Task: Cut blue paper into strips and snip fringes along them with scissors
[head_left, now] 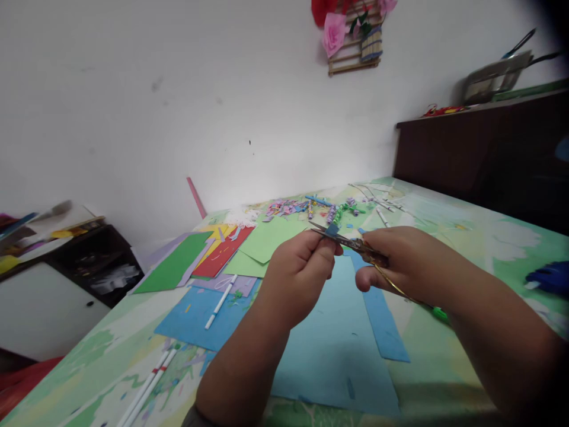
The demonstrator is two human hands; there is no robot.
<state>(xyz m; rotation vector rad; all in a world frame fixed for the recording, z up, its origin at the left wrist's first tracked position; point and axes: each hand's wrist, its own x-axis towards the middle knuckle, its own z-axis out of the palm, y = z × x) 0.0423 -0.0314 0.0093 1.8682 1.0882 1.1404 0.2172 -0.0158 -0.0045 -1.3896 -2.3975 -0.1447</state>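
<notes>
A small blue paper piece is held pinched at the far side of the left hand, the nearer one, and is met by gold-handled metal scissors, grasped in the right hand, their long axis pointed leftward across it.

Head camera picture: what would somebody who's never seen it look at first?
Probably the scissors in the right hand, just right of the middle, with their blades at a small blue piece that the left hand seems to pinch. Next, the bright red sheet and dark green sheet on the table, left of the hands. Then the pink flower high on the wall.
</notes>
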